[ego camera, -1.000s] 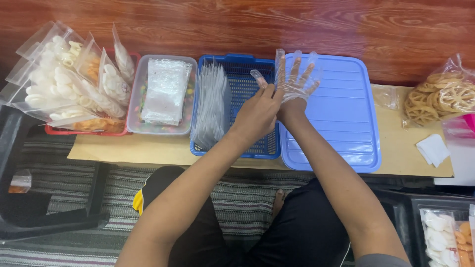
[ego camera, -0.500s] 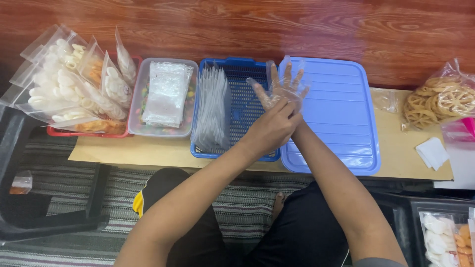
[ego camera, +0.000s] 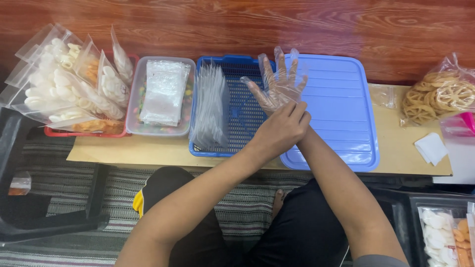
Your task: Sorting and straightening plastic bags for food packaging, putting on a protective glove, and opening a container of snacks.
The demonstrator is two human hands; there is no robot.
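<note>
right hand [ego camera: 281, 84] fingers spread inside clear plastic glove [ego camera: 292, 64], above blue basket [ego camera: 237, 111] holding clear bags [ego camera: 210, 106]; left hand [ego camera: 282, 129] pinching glove cuff at wrist. clear tub [ego camera: 161, 96] holds packets.

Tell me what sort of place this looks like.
Probably a small home snack-packing spot on the floor: filled snack bags at the left, a blue basket of empty clear bags, and the right hand in a plastic glove, gripped at the wrist by the left hand.

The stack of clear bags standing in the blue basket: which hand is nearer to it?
The left hand, just right of the stack of clear bags, gripping the right wrist. The gloved right hand is raised farther right, over the basket's edge.
</note>
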